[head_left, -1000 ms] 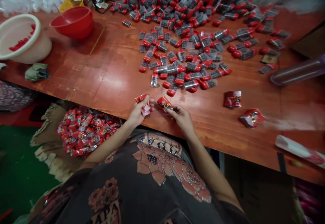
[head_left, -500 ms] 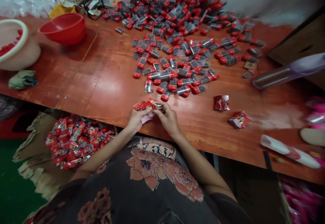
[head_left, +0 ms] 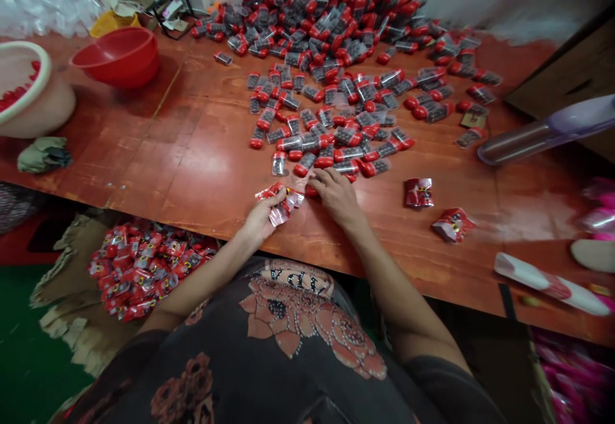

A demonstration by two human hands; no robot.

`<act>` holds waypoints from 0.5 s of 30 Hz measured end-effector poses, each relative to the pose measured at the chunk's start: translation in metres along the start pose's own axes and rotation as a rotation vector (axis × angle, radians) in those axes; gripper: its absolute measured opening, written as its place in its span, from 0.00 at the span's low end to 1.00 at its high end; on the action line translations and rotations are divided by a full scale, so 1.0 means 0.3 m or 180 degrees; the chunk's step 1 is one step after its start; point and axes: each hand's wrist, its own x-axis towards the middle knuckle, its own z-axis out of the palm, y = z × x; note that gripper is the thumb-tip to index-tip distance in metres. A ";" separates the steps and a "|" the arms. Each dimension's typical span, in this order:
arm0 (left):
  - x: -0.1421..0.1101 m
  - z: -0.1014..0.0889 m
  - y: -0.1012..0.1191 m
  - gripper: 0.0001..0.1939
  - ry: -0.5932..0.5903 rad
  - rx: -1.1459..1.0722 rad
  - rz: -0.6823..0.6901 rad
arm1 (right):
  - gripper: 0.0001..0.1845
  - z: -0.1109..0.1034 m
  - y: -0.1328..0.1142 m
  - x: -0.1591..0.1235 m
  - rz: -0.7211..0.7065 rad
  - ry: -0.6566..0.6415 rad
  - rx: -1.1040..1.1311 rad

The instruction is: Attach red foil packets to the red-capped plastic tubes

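My left hand [head_left: 263, 216] is closed on a red printed foil packet [head_left: 283, 203] with shiny creases, held just above the near part of the table. My right hand [head_left: 337, 196] reaches to the front edge of the heap, its fingers curled over a small red-capped bottle [head_left: 311, 190] that is mostly covered by them. Many clear bottles [head_left: 348, 136] with red caps and dark contents lie close beyond my fingertips. Two red foil packets, one a squarish packet [head_left: 419, 192] and one a crumpled packet [head_left: 453, 225], lie to the right.
More red-capped bottles [head_left: 331, 20] are heaped against the wall. A red bowl [head_left: 120, 59] and a white tub [head_left: 48, 104] stand at the left. Below the table edge is a box of filled red packets [head_left: 139, 264]. A clear tumbler [head_left: 519, 145] lies at right.
My right hand has left the packet and moved forward and right onto a red-capped bottle at the heap's front. The left hand keeps the packet.
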 end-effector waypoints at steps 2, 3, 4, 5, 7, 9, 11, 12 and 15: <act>0.002 0.004 0.005 0.06 0.0069 -0.0071 -0.0059 | 0.13 -0.003 -0.022 -0.038 0.0179 0.0091 0.0305; 0.003 0.005 0.006 0.06 0.0090 -0.0098 -0.0071 | 0.12 -0.003 -0.043 -0.064 0.0402 0.0194 0.0601; 0.005 0.007 0.005 0.06 0.0103 -0.0130 -0.0085 | 0.12 -0.003 -0.070 -0.091 0.0659 0.0303 0.0990; 0.006 0.009 0.003 0.06 0.0102 -0.0176 -0.0104 | 0.14 -0.003 -0.099 -0.119 0.0909 0.0394 0.1428; 0.009 0.016 -0.005 0.06 0.0057 -0.0286 -0.0134 | 0.17 -0.001 -0.161 -0.167 0.1241 0.0498 0.2244; 0.010 0.025 -0.015 0.05 -0.0003 -0.0335 -0.0112 | 0.17 0.001 -0.212 -0.198 0.1353 0.0516 0.2729; 0.009 0.034 -0.026 0.05 -0.0026 -0.0290 -0.0061 | 0.17 0.003 -0.243 -0.212 0.1445 0.0541 0.2895; 0.007 0.037 -0.031 0.05 -0.0030 -0.0251 -0.0032 | 0.17 0.003 -0.252 -0.214 0.1496 0.0558 0.2916; -0.004 0.038 -0.045 0.06 -0.0078 -0.0128 0.0063 | 0.18 0.004 -0.260 -0.212 0.1603 0.0606 0.2906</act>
